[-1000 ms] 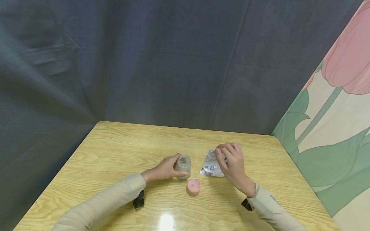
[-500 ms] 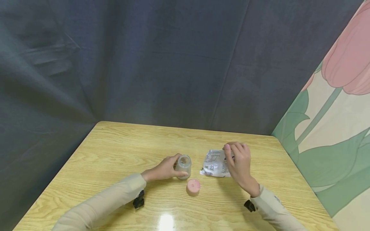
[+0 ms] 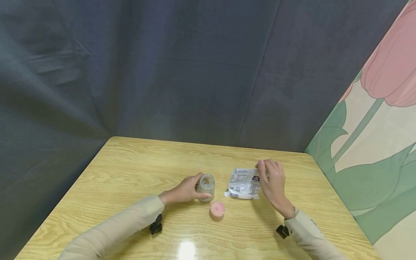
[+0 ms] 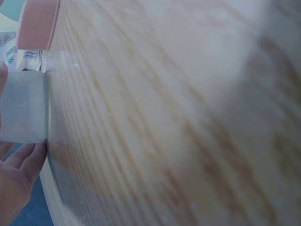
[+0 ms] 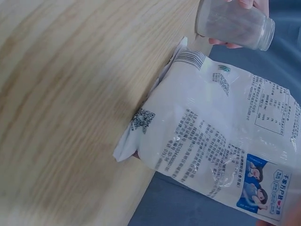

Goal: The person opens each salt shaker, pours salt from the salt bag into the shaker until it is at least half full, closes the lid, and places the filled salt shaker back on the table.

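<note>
My left hand [image 3: 184,190] holds a clear glass jar [image 3: 206,188] upright on the table, thumb on its near side and fingers behind. The mouth of the jar is uncovered. In front of it lies a round pink lid-like piece [image 3: 217,210]. A white printed plastic bag [image 3: 241,185] stands to the jar's right, its barcode end down in the right wrist view. At the bag's upper right corner, my right hand [image 3: 273,182] pinches the edge between thumb and fingers. That corner is mostly hidden by the hand.
Everything stands on a wood-grain table [image 3: 146,159]. A dark curtain [image 3: 182,72] hangs behind it and to the left. On the right is a wall panel [image 3: 360,144] printed with tulips. Black wrist straps [image 3: 156,225] show under the sleeves.
My right hand has moved rightward along the bag's top to its right corner, uncovering more of the print. The left hand, jar and pink piece have stayed put.
</note>
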Tool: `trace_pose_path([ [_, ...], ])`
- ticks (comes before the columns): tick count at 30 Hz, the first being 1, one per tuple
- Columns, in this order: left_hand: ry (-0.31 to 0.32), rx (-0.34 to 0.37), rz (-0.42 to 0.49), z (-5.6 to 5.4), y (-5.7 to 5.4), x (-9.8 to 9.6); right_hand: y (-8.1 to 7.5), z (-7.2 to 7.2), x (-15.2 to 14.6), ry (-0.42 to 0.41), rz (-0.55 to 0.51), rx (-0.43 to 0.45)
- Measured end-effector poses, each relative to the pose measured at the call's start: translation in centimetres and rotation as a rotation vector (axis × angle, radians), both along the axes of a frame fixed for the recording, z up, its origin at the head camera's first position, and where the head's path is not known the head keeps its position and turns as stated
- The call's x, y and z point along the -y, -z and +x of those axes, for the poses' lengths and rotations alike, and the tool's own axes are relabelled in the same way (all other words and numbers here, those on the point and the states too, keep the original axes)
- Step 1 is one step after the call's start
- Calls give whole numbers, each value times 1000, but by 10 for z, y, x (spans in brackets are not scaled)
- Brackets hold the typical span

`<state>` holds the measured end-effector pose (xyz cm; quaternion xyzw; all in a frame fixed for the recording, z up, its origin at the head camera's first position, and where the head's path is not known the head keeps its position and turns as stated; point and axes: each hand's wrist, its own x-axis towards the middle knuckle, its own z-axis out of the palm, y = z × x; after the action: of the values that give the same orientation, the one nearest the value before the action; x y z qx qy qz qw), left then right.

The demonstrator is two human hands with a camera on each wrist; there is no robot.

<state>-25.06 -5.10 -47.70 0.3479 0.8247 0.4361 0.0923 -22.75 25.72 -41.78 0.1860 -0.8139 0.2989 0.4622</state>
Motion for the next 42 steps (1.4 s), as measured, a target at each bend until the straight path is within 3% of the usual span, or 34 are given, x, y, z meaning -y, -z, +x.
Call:
trace_pose_path([
  [11, -3, -4, -2, 1, 0, 0, 5, 2, -3, 39, -59, 67],
  [19, 2, 3, -3, 2, -3, 0, 6, 8, -3, -87, -235, 210],
  [26, 1, 0, -7, 2, -3, 0, -12, 22, 2, -205, -368, 418],
  [34, 3, -4, -13, 2, -3, -1, 13, 3, -23, -344, -378, 560],
  [38, 1, -7, -15, 1, -2, 0, 16, 1, -31, -416, -356, 720],
  [42, 3, -2, -12, 1, -1, 0, 16, 4, -37, -423, -312, 908],
])
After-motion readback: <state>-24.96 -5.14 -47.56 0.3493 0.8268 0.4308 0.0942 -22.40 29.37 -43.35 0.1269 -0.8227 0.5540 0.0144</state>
